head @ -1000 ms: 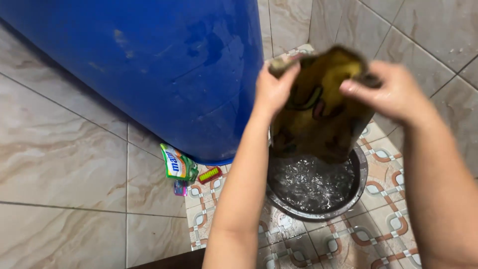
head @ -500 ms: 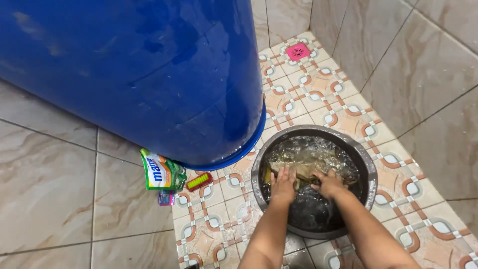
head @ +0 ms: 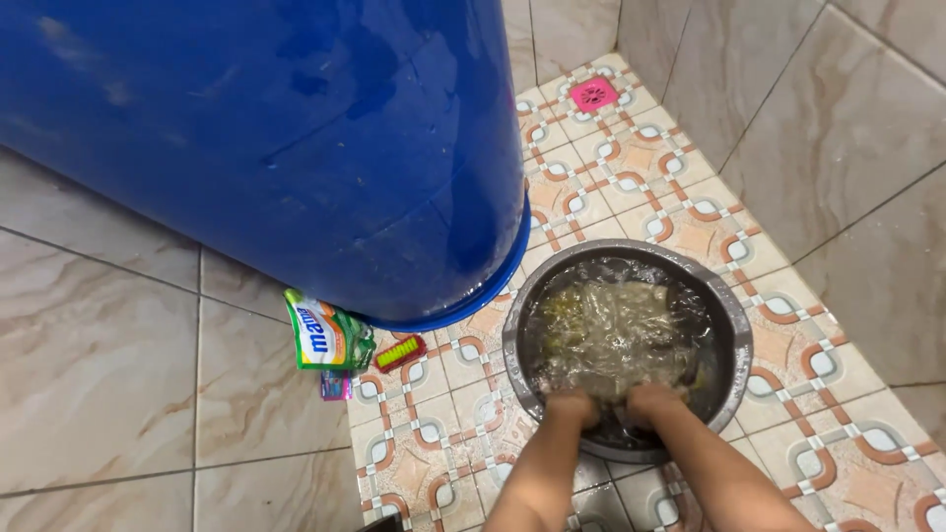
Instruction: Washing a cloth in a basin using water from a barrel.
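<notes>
A round metal basin (head: 734, 325) full of water stands on the patterned floor tiles. A yellow-brown cloth (head: 616, 330) lies spread out under the rippling water. My left hand (head: 570, 406) and my right hand (head: 652, 402) are side by side at the near rim of the basin, both dipped into the water with fingers curled on the near edge of the cloth.
A large blue plastic barrel (head: 266, 138) stands just left of the basin. At its foot lie a green sachet (head: 325, 335), a small red-and-green brush (head: 399, 352) and a small pink item (head: 335, 384). A pink floor drain (head: 595, 95) sits in the far corner. Tiled walls close in on both sides.
The cloth went from being held up above the basin down into the water. My hands have pulled back to the near rim, and the cloth has spread flat.
</notes>
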